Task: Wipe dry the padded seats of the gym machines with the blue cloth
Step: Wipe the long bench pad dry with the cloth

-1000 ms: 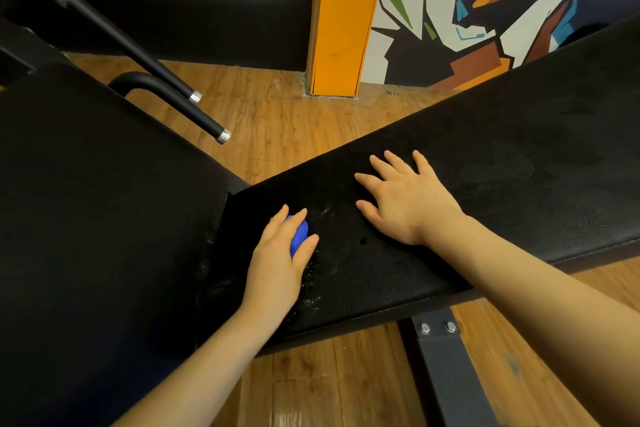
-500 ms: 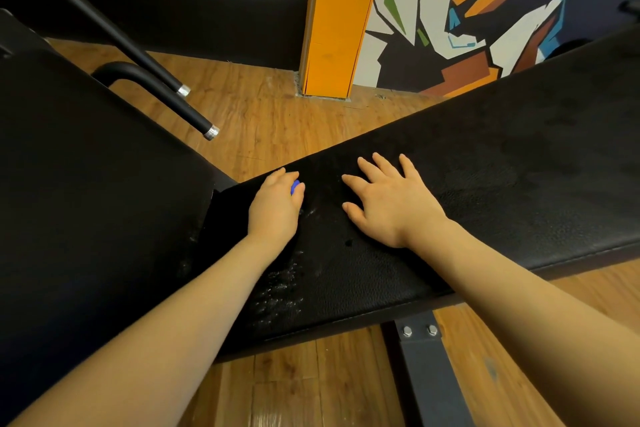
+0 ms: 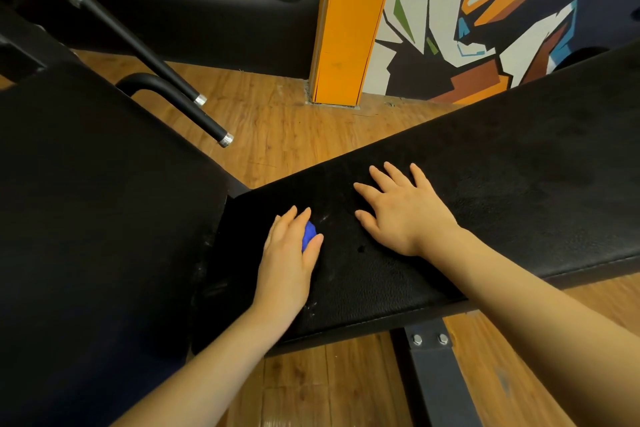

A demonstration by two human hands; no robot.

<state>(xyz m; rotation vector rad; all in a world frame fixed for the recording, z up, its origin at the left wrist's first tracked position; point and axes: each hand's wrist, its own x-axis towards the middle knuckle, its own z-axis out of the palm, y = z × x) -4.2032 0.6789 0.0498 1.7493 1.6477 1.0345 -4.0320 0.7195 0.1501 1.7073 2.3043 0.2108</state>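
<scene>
The padded seat (image 3: 485,204) runs long from lower left up toward the right. My blue cloth (image 3: 308,235) sits bunched near its left end, too hidden under my palm to tell which way it lies. My left hand (image 3: 289,253) curls round the cloth, pressing it down; my right hand (image 3: 401,215) lies flat, fingers spread, just beside.

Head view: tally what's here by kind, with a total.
Hands: 2, left hand and right hand
Blue cloth: 1
Black pads: 2, bench pad and seat pad
Black handle bars: 2, upper bar and lower bar
Total: 7
</scene>
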